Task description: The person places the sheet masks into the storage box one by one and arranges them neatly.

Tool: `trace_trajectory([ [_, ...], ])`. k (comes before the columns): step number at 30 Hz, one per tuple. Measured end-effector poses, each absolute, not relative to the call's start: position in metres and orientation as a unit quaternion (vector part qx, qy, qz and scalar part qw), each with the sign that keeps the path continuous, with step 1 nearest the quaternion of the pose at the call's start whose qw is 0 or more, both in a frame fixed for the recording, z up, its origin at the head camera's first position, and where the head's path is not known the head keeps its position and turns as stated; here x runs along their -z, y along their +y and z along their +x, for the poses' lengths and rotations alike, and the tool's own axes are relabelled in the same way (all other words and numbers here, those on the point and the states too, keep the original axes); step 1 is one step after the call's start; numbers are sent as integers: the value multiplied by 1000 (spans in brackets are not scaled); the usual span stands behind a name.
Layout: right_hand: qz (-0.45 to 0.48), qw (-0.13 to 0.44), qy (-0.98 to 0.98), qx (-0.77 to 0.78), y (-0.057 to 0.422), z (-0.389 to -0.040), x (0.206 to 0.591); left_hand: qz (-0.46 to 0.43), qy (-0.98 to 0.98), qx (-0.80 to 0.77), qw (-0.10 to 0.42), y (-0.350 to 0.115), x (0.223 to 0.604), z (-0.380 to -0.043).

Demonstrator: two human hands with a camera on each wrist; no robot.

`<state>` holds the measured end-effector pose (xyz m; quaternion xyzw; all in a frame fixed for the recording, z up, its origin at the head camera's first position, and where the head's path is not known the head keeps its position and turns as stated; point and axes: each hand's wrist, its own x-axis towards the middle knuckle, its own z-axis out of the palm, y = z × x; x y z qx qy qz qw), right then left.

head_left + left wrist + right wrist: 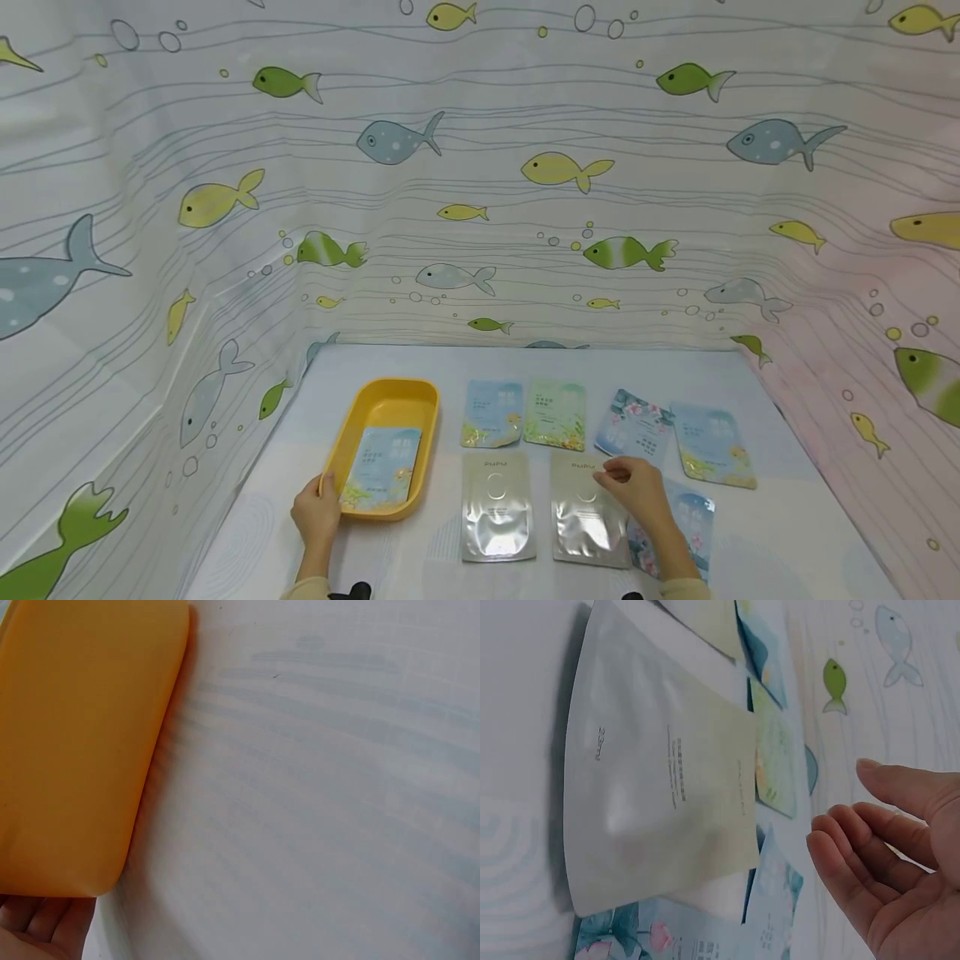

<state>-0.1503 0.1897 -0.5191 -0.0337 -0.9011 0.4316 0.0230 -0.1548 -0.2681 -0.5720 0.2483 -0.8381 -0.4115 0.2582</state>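
Note:
At the left, my left hand [317, 510] grips the near-left rim of a yellow plastic basin [397, 383], its fingers against the basin's outside in the left wrist view. One light-blue sheet mask packet [381, 468] lies inside. My right hand [636, 486] hovers over the top-right corner of a silver mask packet [582, 525], which fills much of the right wrist view. Thumb and loosely bent fingers stand apart there, with nothing between them. Partly under this silver packet lies a blue floral packet [692, 521]. Another silver packet [497, 504] lies to the left.
Behind the silver packets lie a blue packet [491, 412] and a green packet [555, 412]. Farther right are a tilted floral packet [636, 423] and a light-blue one [715, 444]. Fish-patterned sheeting [517, 233] surrounds the white table [255, 467] at the back and sides.

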Motion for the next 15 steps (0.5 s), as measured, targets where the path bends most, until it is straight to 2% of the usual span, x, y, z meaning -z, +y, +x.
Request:
trace_trajectory([
  [15, -94, 3, -911, -402, 236, -134, 522, 251, -835, 414, 261, -269, 572, -154],
])
